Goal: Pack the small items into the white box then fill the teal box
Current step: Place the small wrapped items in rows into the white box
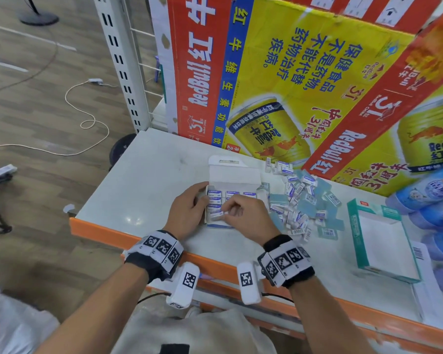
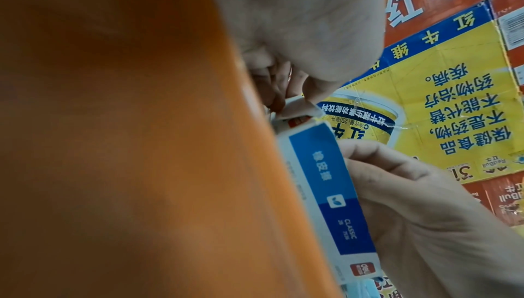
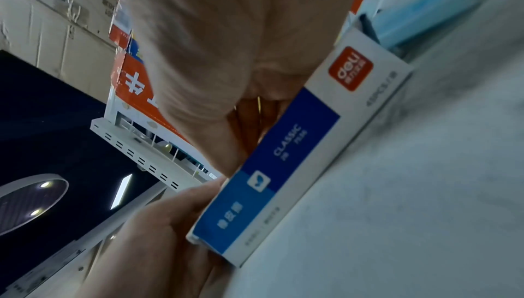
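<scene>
The white box [image 1: 234, 178] lies open mid-shelf, lid flap folded back, with rows of small blue-and-white erasers [image 1: 230, 194] inside. My left hand [image 1: 202, 198] holds its left wall, thumb on the rim. My right hand [image 1: 225, 213] pinches one small eraser [image 1: 218, 214] over the box's near left corner. Both wrist views show the box's blue-banded front side [image 2: 326, 179] [image 3: 280, 157] between my hands. A loose pile of erasers [image 1: 302, 200] lies to the right of the box. The teal box [image 1: 356, 236] sits open farther right, its white inside bare.
Red Bull cartons [image 1: 292, 85] stand as a wall along the shelf's back. Blue wipe packs [image 1: 430, 190] are stacked at the far right beyond the teal box. The shelf has an orange front edge [image 1: 138, 236], and a white upright [image 1: 123, 60] stands at its left.
</scene>
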A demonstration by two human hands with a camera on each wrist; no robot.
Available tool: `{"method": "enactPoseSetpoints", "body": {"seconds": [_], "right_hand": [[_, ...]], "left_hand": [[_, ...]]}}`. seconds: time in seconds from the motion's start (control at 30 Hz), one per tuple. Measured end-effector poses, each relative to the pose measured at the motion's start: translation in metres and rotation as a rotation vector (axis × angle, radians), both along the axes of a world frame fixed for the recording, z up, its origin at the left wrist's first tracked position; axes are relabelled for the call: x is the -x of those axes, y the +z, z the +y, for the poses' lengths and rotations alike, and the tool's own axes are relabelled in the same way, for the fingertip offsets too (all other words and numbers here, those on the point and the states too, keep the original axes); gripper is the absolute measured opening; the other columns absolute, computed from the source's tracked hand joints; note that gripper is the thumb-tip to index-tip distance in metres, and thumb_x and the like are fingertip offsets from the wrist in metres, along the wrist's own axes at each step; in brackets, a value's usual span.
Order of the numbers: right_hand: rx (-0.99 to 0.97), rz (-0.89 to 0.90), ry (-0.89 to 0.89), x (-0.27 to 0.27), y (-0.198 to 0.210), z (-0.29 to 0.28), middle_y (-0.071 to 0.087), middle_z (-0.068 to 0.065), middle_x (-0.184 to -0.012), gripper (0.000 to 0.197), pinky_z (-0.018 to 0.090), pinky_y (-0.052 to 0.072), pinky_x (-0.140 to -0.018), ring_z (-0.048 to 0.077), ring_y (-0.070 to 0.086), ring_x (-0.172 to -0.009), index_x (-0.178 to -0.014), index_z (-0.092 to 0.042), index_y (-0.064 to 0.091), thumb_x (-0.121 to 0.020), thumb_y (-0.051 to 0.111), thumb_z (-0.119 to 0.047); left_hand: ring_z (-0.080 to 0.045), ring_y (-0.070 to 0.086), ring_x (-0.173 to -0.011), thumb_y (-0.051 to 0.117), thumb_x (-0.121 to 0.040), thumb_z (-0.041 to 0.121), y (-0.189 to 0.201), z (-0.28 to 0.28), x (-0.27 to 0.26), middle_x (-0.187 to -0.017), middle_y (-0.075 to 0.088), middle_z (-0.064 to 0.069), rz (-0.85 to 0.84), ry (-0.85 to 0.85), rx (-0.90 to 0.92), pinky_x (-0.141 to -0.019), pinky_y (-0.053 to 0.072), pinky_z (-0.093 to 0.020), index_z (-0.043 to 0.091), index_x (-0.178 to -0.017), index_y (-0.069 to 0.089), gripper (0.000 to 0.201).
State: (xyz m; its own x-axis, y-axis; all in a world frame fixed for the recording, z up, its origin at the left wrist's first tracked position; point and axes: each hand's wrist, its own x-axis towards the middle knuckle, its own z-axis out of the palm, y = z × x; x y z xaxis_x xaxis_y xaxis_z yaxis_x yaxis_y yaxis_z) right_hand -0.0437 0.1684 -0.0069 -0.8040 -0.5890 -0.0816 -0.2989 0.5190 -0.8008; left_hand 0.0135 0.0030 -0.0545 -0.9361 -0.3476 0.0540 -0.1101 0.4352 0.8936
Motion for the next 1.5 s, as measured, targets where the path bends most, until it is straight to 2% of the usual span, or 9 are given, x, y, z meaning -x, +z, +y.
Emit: {"method": "enactPoseSetpoints", "body": {"seconds": [0.17, 0.27, 0.5, 0.77, 0.97, 1.07, 1.23, 1.37, 1.5], "right_hand": [[-0.026, 0.048, 0.071, 0.004, -0.006, -0.006, 0.058, -0.002, -0.077, 0.012, 0.011, 0.039, -0.062, 0.009, 0.053, -0.064, -0.075, -0.014, 0.064, -0.073, 0.069, -0.003], [-0.045, 0.063, 0.096, 0.006, -0.009, -0.007, 0.058, 0.001, -0.083, 0.013, 0.017, 0.045, -0.065, 0.015, 0.057, -0.068, -0.075, -0.014, 0.064, -0.073, 0.072, -0.004], [-0.107, 0.043, 0.112, 0.009, -0.013, -0.012, 0.053, 0.000, -0.085, 0.011, 0.030, 0.048, -0.072, 0.016, 0.054, -0.068, -0.073, -0.012, 0.066, -0.074, 0.073, -0.003], [-0.075, 0.028, 0.097, 0.009, -0.016, -0.011, 0.050, -0.003, -0.083, 0.007, 0.025, 0.046, -0.071, 0.011, 0.049, -0.064, -0.076, -0.009, 0.070, -0.074, 0.072, -0.003], [-0.082, 0.067, 0.133, 0.005, -0.010, -0.006, 0.053, 0.002, -0.091, 0.004, 0.022, 0.044, -0.073, 0.016, 0.053, -0.071, -0.082, -0.006, 0.072, -0.080, 0.068, -0.006], [-0.049, 0.120, 0.106, 0.007, -0.003, 0.005, 0.055, 0.002, -0.093, 0.009, 0.009, 0.039, -0.071, 0.014, 0.056, -0.076, -0.087, -0.007, 0.072, -0.085, 0.064, -0.008], [-0.024, 0.157, -0.087, 0.024, 0.009, 0.038, 0.057, 0.001, -0.090, 0.010, 0.005, 0.040, -0.068, 0.011, 0.054, -0.072, -0.088, -0.009, 0.071, -0.087, 0.061, -0.008], [-0.171, 0.288, -0.240, 0.040, 0.011, 0.073, 0.056, 0.001, -0.083, 0.014, 0.017, 0.039, -0.066, 0.015, 0.053, -0.073, -0.087, -0.010, 0.071, -0.086, 0.057, -0.006], [-0.345, 0.325, -0.228, 0.045, 0.009, 0.091, 0.062, 0.006, -0.085, 0.021, 0.026, 0.043, -0.072, 0.023, 0.058, -0.082, -0.085, -0.009, 0.073, -0.083, 0.055, -0.001]], "left_hand": [[-0.002, 0.057, -0.076, 0.045, -0.089, 0.026, -0.001, 0.000, 0.001, -0.098, 0.063, 0.008, 0.006, 0.008, 0.007, -0.069, 0.039, -0.010, 0.020, -0.123, 0.057, 0.036], [-0.002, 0.057, -0.071, 0.049, -0.093, 0.014, -0.004, -0.002, 0.002, -0.094, 0.063, 0.007, -0.010, 0.015, 0.014, -0.067, 0.039, -0.013, 0.021, -0.123, 0.056, 0.031], [0.002, 0.055, -0.073, 0.049, -0.092, 0.016, -0.003, -0.001, 0.002, -0.091, 0.062, 0.010, -0.006, 0.015, 0.024, -0.068, 0.040, -0.013, 0.022, -0.123, 0.056, 0.032], [-0.008, 0.057, -0.077, 0.041, -0.084, 0.029, -0.002, 0.000, 0.001, -0.097, 0.065, 0.008, 0.023, 0.004, 0.028, -0.067, 0.038, -0.007, 0.023, -0.123, 0.056, 0.043], [0.003, 0.055, -0.077, 0.041, -0.082, 0.031, -0.003, -0.001, 0.002, -0.099, 0.064, 0.011, 0.029, 0.002, 0.048, -0.068, 0.035, -0.001, 0.023, -0.124, 0.056, 0.045], [-0.002, 0.058, -0.077, 0.041, -0.084, 0.032, -0.004, 0.000, 0.003, -0.097, 0.064, 0.012, 0.023, 0.008, 0.053, -0.068, 0.038, -0.007, 0.025, -0.124, 0.056, 0.043], [-0.011, 0.062, -0.080, 0.047, -0.094, 0.018, -0.009, -0.002, 0.003, -0.095, 0.067, 0.008, -0.003, 0.010, 0.066, -0.068, 0.044, -0.015, 0.025, -0.125, 0.055, 0.033], [-0.009, 0.062, -0.079, 0.045, -0.094, 0.023, -0.009, -0.002, 0.002, -0.093, 0.067, 0.010, 0.014, -0.002, 0.078, -0.066, 0.042, -0.013, 0.025, -0.126, 0.054, 0.033], [-0.011, 0.062, -0.078, 0.044, -0.094, 0.024, -0.011, -0.003, 0.003, -0.092, 0.068, 0.007, 0.015, 0.005, 0.071, -0.065, 0.044, -0.014, 0.025, -0.124, 0.055, 0.032]]}}
